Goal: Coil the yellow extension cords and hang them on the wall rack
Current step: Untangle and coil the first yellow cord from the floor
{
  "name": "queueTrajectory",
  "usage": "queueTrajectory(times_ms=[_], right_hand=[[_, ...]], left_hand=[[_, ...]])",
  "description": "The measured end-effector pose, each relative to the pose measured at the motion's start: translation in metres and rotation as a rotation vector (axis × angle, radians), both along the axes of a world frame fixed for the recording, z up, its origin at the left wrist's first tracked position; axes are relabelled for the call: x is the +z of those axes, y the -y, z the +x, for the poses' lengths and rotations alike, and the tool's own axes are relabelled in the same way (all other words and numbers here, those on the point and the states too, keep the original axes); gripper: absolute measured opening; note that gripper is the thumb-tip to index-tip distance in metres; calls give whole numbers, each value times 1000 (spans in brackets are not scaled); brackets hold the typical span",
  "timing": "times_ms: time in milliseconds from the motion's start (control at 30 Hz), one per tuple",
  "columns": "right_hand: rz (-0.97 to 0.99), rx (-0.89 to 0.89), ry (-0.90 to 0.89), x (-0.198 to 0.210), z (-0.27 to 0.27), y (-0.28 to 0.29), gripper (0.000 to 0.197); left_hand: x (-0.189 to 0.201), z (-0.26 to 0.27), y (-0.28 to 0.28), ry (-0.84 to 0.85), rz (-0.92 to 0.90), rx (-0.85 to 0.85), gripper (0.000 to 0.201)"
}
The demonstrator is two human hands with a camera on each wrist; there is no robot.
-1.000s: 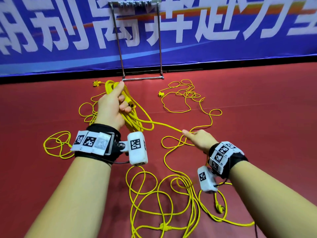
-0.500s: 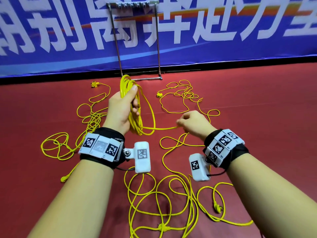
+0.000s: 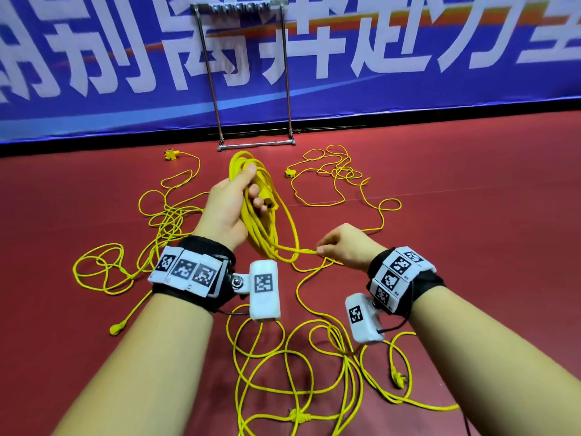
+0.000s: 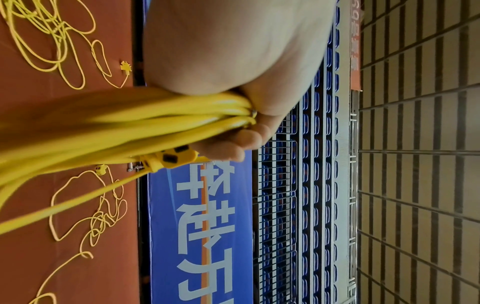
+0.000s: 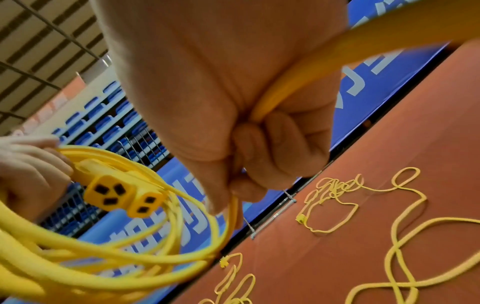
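My head camera looks forward and down from above both forearms toward the metal rack (image 3: 254, 73) at the blue banner (image 3: 408, 58). My left wrist camera sits close under the left hand (image 4: 233, 45), rolled sideways, facing the banner and seating. My right wrist camera sits close under the right hand (image 5: 221, 92), tilted. All three share the coil (image 3: 261, 221) and the red floor (image 3: 471, 215).

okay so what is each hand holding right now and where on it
The left hand grips the gathered loops of the yellow extension cord coil near their top. The right hand pinches the loose yellow cord strand running from the coil.
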State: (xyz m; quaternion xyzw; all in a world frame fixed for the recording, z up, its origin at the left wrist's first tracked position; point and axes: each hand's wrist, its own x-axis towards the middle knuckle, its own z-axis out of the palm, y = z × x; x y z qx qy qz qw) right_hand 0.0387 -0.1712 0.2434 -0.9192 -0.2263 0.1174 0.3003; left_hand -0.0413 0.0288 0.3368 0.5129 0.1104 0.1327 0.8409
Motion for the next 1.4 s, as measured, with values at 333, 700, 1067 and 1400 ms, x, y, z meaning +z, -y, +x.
queueTrajectory(times_ms=[333,700,1067,1400], right_hand=[[-116,-96,6,-34,4,13,18],[-308,-161,-12,-32,1,20,11],[-57,-356,71,2,1,14,8],[959,-247,-515,43,-22,-18,32]], left_hand=[[9,-4,-30,65,-173,217,23],[1,3,-36,142,-177,296,20],[-6,4,-30,20,-9,182,23],[-16,6,0,-73,273,-70,17]])
